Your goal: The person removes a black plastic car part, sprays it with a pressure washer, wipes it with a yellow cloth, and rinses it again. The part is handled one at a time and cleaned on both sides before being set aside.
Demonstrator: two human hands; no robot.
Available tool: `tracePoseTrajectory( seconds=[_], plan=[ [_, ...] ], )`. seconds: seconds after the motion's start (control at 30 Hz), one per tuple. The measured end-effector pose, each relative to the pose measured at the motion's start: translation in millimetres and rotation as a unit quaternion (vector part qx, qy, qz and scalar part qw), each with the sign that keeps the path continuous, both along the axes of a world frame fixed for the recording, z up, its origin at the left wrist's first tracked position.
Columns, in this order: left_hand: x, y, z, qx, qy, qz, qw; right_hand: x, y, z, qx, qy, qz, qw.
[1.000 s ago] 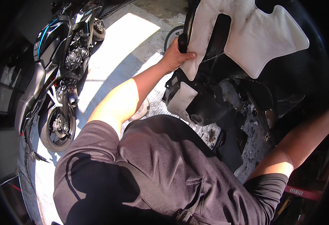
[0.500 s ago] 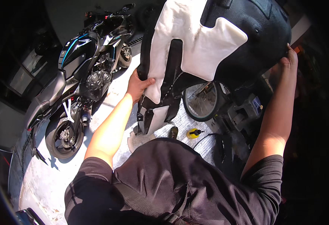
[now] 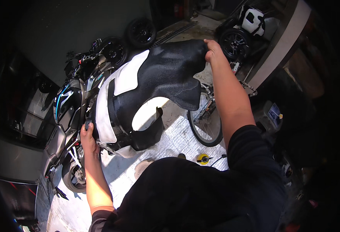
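Between my hands hangs a large black moulded panel (image 3: pixel 166 73) with white felt-like pads (image 3: pixel 104 112) on its left side and a big opening low in its middle. My left hand (image 3: pixel 89 138) is closed on its lower left edge, thumb on the near side. At the upper right corner my right hand (image 3: pixel 212 51) grips the rim, its fingertips partly hidden behind it. The panel is held tilted, in the air above the floor.
A black motorcycle (image 3: pixel 67 100) with blue stripes stands close on the left, partly behind the panel. Below are a silvery mat (image 3: pixel 177 135), a bicycle wheel (image 3: pixel 195 131) and a yellow bottle (image 3: pixel 203 159). A pillar (image 3: pixel 282 46) rises at the right; loose wheels (image 3: pixel 141 33) stand behind.
The panel has swung left and turned, showing more of its black face and its opening. Both hands have moved left with it, the left one lower. The view has shifted, showing more background.
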State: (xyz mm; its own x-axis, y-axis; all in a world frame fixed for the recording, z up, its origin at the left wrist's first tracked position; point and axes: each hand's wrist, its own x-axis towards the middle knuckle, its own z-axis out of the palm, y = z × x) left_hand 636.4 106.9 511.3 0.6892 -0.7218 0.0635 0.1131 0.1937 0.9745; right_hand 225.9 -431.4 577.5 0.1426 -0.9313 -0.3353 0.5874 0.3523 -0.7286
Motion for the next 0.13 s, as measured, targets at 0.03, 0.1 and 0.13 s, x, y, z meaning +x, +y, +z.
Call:
tracePoseTrajectory(
  seconds=[0.03,0.1,0.13],
  plan=[
    [3.3,-8.1,3.2,0.009,0.014,0.002,1.0,1.8,-21.8,-18.9,0.037,0.003,0.074,0.997],
    [4.6,-23.5,5.9,0.026,0.008,0.041,0.999,20.8,-62.9,-60.6,0.025,0.01,0.044,0.999],
    [6.1,-30.7,5.8,-0.005,0.002,0.003,1.0,24.7,-82.9,-82.0,0.017,-0.005,0.059,0.998]
  ],
)
